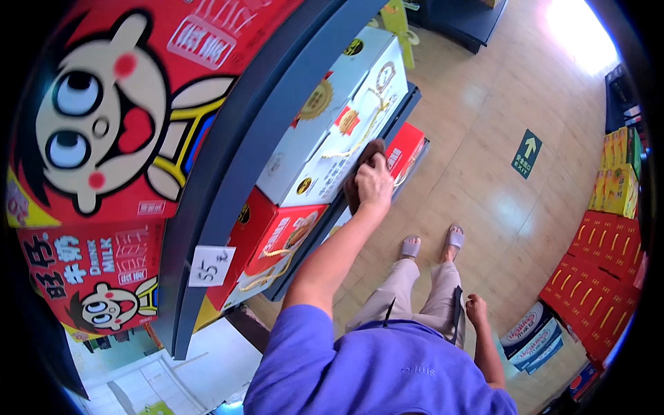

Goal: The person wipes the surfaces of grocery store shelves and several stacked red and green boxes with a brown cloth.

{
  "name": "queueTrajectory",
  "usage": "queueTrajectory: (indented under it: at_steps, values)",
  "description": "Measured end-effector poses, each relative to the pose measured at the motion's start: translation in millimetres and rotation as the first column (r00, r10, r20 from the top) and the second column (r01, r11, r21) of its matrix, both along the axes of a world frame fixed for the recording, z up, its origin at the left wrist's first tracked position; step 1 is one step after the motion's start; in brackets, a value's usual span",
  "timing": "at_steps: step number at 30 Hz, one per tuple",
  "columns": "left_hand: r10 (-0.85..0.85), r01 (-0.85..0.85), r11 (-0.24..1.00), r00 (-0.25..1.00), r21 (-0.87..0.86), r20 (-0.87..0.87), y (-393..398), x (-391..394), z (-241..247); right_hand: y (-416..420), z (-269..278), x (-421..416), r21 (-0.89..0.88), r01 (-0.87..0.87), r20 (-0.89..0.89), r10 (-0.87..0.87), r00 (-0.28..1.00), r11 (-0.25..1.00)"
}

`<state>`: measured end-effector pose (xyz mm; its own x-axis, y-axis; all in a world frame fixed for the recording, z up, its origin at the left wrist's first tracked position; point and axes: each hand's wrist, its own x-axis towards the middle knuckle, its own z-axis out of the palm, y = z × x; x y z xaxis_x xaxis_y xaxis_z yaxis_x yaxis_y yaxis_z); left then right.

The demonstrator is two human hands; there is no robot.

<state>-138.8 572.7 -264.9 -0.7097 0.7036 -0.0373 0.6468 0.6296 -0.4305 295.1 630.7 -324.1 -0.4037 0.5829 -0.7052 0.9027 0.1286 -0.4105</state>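
Note:
My left hand [374, 179] grips a brown cloth [353, 194] against the front edge of a dark metal shelf [311, 241]. Right beside it on that shelf stands a white gift carton [332, 124] with a gold cord handle. A red and white gift carton [270, 241] is next to the white one. Another red box [404, 150] sits on a lower shelf, just past my knuckles. Down at my side hangs my right hand [476, 307], its fingers curled, with nothing seen in it.
Large red milk cartons [104, 207] fill the upper shelf at left, whose edge carries a handwritten price tag [211, 266]. Across the tiled floor [467, 171], stacked red boxes [596, 290], yellow boxes [614, 189] and blue and white packs [534, 337] stand at right. A dark low platform [461, 23] is at the top.

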Motion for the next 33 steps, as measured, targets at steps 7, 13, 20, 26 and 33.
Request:
queueTrajectory:
  at_steps: [7,13,20,26,33]
  values:
    - [0.373,-0.386,0.92,0.916,0.074,0.146,-217.7,83.1,6.1,-22.6,-12.1,-27.6,0.026,-0.253,-0.088,0.254,0.963,0.967]
    - [0.812,-0.612,0.538,0.562,-0.579,0.16,-378.8,129.5,19.2,-15.9,-10.1,-42.0,0.057,-0.181,-0.227,0.19,0.955,0.982]
    - [0.486,-0.511,0.86,0.808,-0.016,0.333,-312.3,152.6,89.2,-31.5,12.7,-10.6,0.136,-0.23,-0.258,0.258,0.931,0.964]
    - [0.088,-0.16,0.93,0.97,0.33,0.225,-202.3,139.3,65.9,-69.0,6.6,40.2,0.147,-0.349,-0.241,0.376,0.895,0.925]
    - [0.087,-0.097,0.985,0.993,0.139,0.082,-177.5,95.6,22.2,-91.0,13.6,135.8,0.129,-0.33,-0.095,0.343,0.934,0.935]
